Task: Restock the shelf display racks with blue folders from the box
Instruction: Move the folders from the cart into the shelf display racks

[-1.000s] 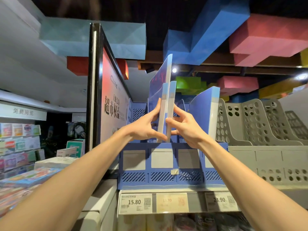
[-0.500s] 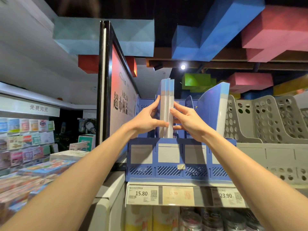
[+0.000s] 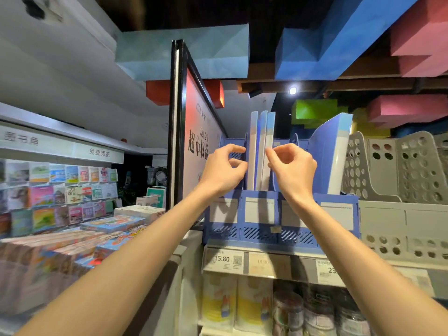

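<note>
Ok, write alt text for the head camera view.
A left hand and a right hand, fingers curled, flank blue folders standing upright in a blue rack on a shop shelf; a grey rack stands beside it.

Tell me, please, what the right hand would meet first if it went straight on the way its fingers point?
The right hand points left at the upright blue folders in the blue rack; the nearest folder's edge comes first, perhaps already touched, as depth is unclear.
</note>
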### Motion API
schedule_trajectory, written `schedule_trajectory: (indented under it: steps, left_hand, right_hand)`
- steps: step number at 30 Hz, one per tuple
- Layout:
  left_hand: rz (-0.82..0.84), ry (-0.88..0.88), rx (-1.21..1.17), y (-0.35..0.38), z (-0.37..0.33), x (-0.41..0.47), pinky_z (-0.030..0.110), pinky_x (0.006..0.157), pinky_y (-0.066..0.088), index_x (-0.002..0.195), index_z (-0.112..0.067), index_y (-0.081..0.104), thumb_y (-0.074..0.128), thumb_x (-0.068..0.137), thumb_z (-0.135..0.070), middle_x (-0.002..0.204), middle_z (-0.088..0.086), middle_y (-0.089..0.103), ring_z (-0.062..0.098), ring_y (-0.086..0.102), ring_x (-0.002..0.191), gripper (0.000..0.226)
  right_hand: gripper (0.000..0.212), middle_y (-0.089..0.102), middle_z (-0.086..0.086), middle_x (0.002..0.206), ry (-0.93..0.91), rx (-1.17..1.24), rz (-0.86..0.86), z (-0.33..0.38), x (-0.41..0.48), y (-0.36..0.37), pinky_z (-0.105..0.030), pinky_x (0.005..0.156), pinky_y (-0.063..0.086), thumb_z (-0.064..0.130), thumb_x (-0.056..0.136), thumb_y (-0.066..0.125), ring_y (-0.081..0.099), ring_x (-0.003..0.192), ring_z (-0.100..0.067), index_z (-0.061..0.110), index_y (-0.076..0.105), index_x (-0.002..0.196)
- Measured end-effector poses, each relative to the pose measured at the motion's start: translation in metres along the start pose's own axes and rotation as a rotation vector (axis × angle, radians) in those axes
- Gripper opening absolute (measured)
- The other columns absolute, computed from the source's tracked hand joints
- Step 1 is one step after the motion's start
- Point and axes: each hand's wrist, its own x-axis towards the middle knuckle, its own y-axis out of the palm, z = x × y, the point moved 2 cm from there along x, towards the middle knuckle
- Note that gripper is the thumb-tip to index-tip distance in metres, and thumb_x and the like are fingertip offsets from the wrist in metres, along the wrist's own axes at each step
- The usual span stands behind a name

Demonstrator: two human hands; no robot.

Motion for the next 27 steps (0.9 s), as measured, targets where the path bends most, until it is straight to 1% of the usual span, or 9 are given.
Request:
schedule_trajectory:
  steps: [3,6,9,11,15,17,22,25,27]
  left_hand:
    - [0.029,0.04,-0.032,-0.015,-0.025,-0.021,0.024,0.056,0.054,0.118,-0.017,0.067,0.067,0.093,-0.014,0.094,-0.001,0.076,0.013,0.075,0.07,0.025]
    - [-0.003,0.055,-0.128,-0.042,-0.039,-0.041,0.03,0.057,0.059,0.114,-0.012,0.069,0.067,0.094,-0.01,0.092,0.006,0.078,0.024,0.076,0.07,0.021]
    - [-0.084,0.065,-0.126,-0.072,-0.039,-0.06,0.021,0.049,0.051,0.111,-0.005,0.069,0.066,0.096,-0.007,0.09,0.012,0.077,0.019,0.075,0.067,0.016]
    - [-0.149,0.06,-0.144,-0.092,-0.035,-0.072,0.023,0.051,0.054,0.109,-0.002,0.068,0.064,0.097,-0.008,0.087,0.015,0.076,0.015,0.074,0.068,0.014]
    - [-0.239,0.006,-0.044,-0.136,-0.02,-0.098,0.03,0.052,0.057,0.108,-0.006,0.068,0.064,0.098,-0.013,0.085,0.009,0.077,0.018,0.071,0.057,0.013]
    - [-0.274,-0.037,-0.017,-0.157,-0.009,-0.112,0.023,0.052,0.055,0.109,-0.004,0.068,0.063,0.098,-0.011,0.087,0.012,0.076,0.011,0.071,0.059,0.014]
    - [-0.354,-0.109,0.063,-0.212,0.021,-0.144,0.035,0.056,0.059,0.11,-0.012,0.068,0.062,0.1,-0.018,0.085,0.006,0.078,0.031,0.071,0.057,0.013]
    - [-0.384,-0.133,0.101,-0.247,0.034,-0.162,0.026,0.051,0.053,0.109,-0.011,0.067,0.061,0.101,-0.019,0.085,0.007,0.078,0.028,0.07,0.054,0.013]
    - [-0.414,-0.157,0.094,-0.271,0.052,-0.176,0.03,0.052,0.055,0.109,-0.007,0.066,0.062,0.1,-0.017,0.087,0.01,0.077,0.029,0.072,0.059,0.014]
  right_hand:
    - [0.02,0.073,0.007,0.076,0.0,0.096,0.029,0.018,-0.016,0.002,-0.03,0.076,0.055,0.036,0.091,0.07,0.069,0.074,-0.007,0.016,0.073,0.087]
    - [0.022,0.073,0.004,0.076,0.043,0.256,0.068,0.04,-0.036,0.013,-0.039,0.077,0.057,0.037,0.093,0.066,0.07,0.075,-0.012,0.017,0.071,0.086]
    - [0.021,0.073,0.001,0.08,0.078,0.425,0.132,0.064,-0.059,0.024,-0.045,0.078,0.058,0.037,0.096,0.062,0.072,0.08,-0.018,0.019,0.069,0.087]
    - [0.019,0.073,0.0,0.082,0.064,0.48,0.185,0.08,-0.073,0.031,-0.046,0.078,0.058,0.034,0.098,0.06,0.071,0.082,-0.019,0.019,0.069,0.09]
    - [0.015,0.074,-0.001,0.084,0.079,0.568,0.298,0.115,-0.096,0.058,-0.05,0.08,0.057,0.031,0.097,0.06,0.071,0.084,-0.02,0.02,0.069,0.091]
    - [0.011,0.074,0.0,0.086,0.109,0.61,0.351,0.132,-0.108,0.077,-0.049,0.081,0.058,0.029,0.096,0.061,0.072,0.085,-0.018,0.023,0.068,0.091]
    - [0.007,0.073,0.004,0.089,0.164,0.678,0.478,0.171,-0.151,0.124,-0.043,0.083,0.058,0.022,0.093,0.062,0.072,0.085,-0.015,0.021,0.068,0.096]
    - [0.008,0.073,0.004,0.089,0.198,0.7,0.52,0.192,-0.178,0.148,-0.039,0.081,0.059,0.017,0.094,0.061,0.072,0.084,-0.014,0.018,0.068,0.098]
    - [0.008,0.073,0.003,0.089,0.21,0.71,0.552,0.204,-0.197,0.166,-0.037,0.079,0.059,0.016,0.094,0.061,0.071,0.083,-0.014,0.019,0.068,0.097]
